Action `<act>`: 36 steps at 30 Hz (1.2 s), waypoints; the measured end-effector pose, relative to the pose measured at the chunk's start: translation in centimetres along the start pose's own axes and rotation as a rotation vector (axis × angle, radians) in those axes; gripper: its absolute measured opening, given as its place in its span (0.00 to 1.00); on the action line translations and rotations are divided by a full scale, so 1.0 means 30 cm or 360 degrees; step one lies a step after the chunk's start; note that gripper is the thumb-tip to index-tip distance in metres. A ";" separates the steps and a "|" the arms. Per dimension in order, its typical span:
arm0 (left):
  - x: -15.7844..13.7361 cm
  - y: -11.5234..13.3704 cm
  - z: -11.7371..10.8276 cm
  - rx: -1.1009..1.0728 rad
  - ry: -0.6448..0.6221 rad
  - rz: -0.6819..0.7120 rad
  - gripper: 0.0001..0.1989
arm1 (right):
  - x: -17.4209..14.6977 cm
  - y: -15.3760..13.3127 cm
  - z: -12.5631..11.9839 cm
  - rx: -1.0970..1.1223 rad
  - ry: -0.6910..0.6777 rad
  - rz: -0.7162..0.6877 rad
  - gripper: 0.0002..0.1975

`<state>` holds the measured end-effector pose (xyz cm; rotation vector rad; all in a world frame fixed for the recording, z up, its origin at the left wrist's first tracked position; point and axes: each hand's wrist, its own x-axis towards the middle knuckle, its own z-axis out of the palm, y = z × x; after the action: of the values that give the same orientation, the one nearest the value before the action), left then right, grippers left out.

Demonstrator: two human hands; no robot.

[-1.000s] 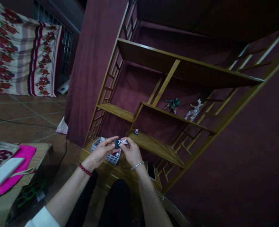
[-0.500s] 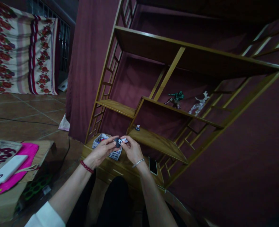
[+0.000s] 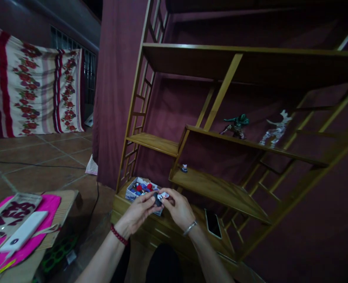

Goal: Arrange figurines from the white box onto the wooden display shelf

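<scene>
A wooden shelf unit (image 3: 191, 55) is seen filling most of the view, set against maroon cloth; its upper and right parts are cut off by the frame and lost in shadow. On the left, a floral curtain (image 3: 35, 94) is hung before a barred window, and only part of it is shown. In the lower left corner, a low surface is covered by a pink cloth (image 3: 48, 206), on which a white flat device (image 3: 23, 236) is laid; the printed item beside it cannot be read.

On the middle shelf, a green figurine (image 3: 235, 125) and a pale deer figurine (image 3: 275, 131) are stood well apart; their details are blurred. On the shelf below, a tiny figure (image 3: 185, 168) is placed near the left edge. A dark phone (image 3: 213, 223) is laid flat on the base of the unit, just right of the right wrist.

A small box (image 3: 132, 192) of coloured pieces is set on the base, partly hidden behind the hands. The left hand (image 3: 138, 212) and the right hand (image 3: 178, 208) are brought together just in front of it, fingers closed around a small toy (image 3: 159, 197), dark on the left and white with red on the right. Its shape cannot be made out, and which hand bears which part is unclear.
</scene>
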<state>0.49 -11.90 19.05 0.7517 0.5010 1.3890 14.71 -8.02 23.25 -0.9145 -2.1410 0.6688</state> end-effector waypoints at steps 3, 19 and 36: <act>0.008 -0.012 -0.007 0.0020 -0.0018 -0.0039 0.15 | -0.001 0.014 -0.008 0.0001 -0.0029 0.0009 0.13; 0.030 -0.093 -0.055 -0.0012 0.0049 -0.0202 0.16 | -0.041 0.082 0.001 -0.0093 -0.0106 0.0186 0.15; 0.033 -0.140 -0.097 0.0000 0.0126 -0.0260 0.13 | -0.054 0.116 0.017 -0.0107 -0.0157 0.0244 0.13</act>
<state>1.43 -10.48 14.12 0.6427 0.6111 1.2697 16.53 -7.21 19.94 -1.1113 -2.2073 0.7352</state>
